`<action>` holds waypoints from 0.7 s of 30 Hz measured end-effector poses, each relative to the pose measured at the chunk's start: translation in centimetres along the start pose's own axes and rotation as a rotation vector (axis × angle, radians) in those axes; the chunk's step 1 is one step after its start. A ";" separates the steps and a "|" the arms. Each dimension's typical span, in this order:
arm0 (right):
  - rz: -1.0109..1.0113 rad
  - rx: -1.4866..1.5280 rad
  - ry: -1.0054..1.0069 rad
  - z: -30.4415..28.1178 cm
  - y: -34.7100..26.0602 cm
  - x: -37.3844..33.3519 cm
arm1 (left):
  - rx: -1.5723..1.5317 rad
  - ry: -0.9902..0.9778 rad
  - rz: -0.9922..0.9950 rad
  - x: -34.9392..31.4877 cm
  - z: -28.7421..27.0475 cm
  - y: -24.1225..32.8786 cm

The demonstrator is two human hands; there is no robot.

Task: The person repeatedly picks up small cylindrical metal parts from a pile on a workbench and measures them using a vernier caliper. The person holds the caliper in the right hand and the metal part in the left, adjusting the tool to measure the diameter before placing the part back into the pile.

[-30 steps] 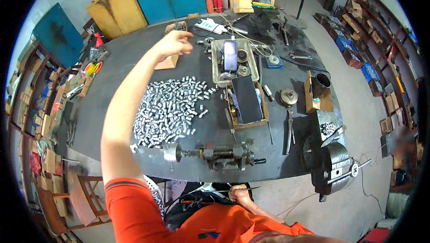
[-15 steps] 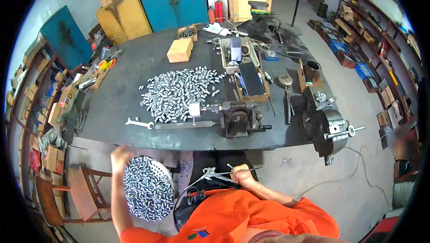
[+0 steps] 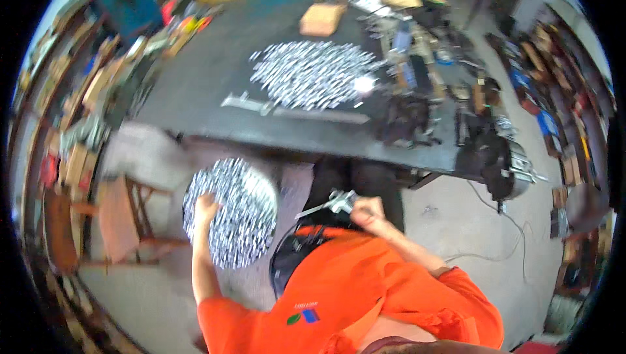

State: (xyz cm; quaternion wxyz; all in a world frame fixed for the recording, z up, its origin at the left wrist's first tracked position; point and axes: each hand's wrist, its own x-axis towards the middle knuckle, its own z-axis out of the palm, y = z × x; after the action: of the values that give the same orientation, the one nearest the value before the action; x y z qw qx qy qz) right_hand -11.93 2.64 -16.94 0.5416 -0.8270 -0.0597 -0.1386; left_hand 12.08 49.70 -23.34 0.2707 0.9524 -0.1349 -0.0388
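Below the table's front edge stands a round, perforated pale basin (image 3: pixel 262 189) heaped with small shiny metal cylinders (image 3: pixel 241 230). Over its left part my left hand (image 3: pixel 206 207) reaches down at the heap. Its fingers are blurred, so whether they grip a piece is unclear. In front of my body my right hand (image 3: pixel 369 213) is closed around a silver metal tool that looks like an air blow gun (image 3: pixel 340 202), its thin nozzle pointing left. A larger pile of similar cylinders (image 3: pixel 313 73) lies on the dark worktable (image 3: pixel 202 80).
A wrench (image 3: pixel 245 103) and a long flat file (image 3: pixel 319 116) lie before the pile. A bench fixture (image 3: pixel 407 119) and a vise (image 3: pixel 486 165) stand to the right. At the left is a wooden chair (image 3: pixel 120 220). A hose (image 3: pixel 486 259) runs over the floor.
The view has shifted, with the table now higher in the picture. My left hand has moved from the basin's far left rim onto the metal pieces. My right hand stays closed.
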 end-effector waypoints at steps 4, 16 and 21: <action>0.176 0.370 0.092 1.1 1.4 -1.2 | -0.151 0.009 -0.021 -0.6 1.6 2.3; -0.052 0.205 -0.083 0.6 -1.9 2.2 | 0.284 -0.022 -0.125 3.0 6.6 7.0; -0.012 0.210 -0.061 -0.3 -1.2 2.6 | 0.527 -0.270 -0.197 5.3 7.2 7.9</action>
State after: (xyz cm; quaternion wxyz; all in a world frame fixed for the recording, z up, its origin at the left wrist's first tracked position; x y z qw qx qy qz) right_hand -9.78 2.68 -14.99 0.6224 -0.7692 -0.0951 -0.1096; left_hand 14.23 38.17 -25.35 -0.0110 0.9845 -0.0819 -0.1548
